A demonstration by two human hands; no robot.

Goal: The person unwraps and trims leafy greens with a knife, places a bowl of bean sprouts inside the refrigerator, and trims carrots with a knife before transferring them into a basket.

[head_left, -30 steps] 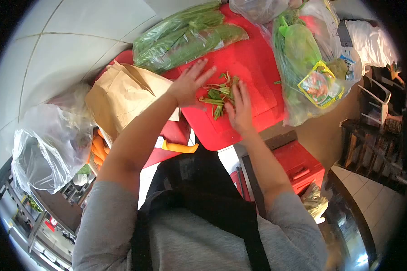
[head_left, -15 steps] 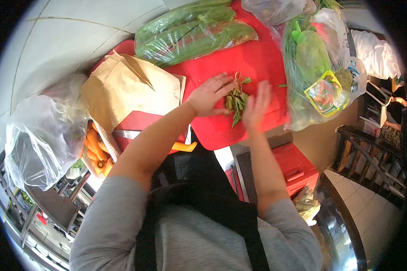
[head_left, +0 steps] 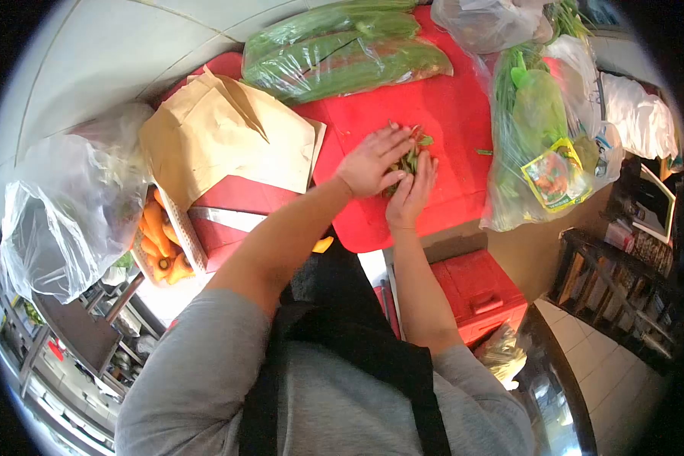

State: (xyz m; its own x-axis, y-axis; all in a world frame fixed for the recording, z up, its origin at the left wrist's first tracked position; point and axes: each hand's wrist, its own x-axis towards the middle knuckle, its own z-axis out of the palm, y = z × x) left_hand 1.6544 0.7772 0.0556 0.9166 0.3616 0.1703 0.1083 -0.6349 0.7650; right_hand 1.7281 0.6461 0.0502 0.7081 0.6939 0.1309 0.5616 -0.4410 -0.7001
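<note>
A small bunch of leafy green stems [head_left: 412, 159] lies on the red cutting board [head_left: 452, 106]. My left hand [head_left: 372, 162] rests over its left side, fingers stretched out and slightly apart. From the right, my right hand [head_left: 413, 193] lies along the bunch with fingers extended, close to my left thumb. Both hands touch the stems between them, and my fingers hide part of the bunch. Left of my left forearm shows a wide knife blade [head_left: 228, 219]; its yellow handle [head_left: 323, 245] pokes out on the other side of that arm.
Bagged long green vegetables [head_left: 342, 57] lie along the board's back. Brown paper [head_left: 228, 137] covers the left part, above a basket of carrots [head_left: 158, 235] and a clear plastic bag [head_left: 68, 213]. More bagged greens [head_left: 539, 121] stand at right; a red box [head_left: 479, 292] sits below.
My right hand has come in from the right and now meets the stems beside my left hand. The bunch is more covered by my fingers. The whole view has shifted slightly.
</note>
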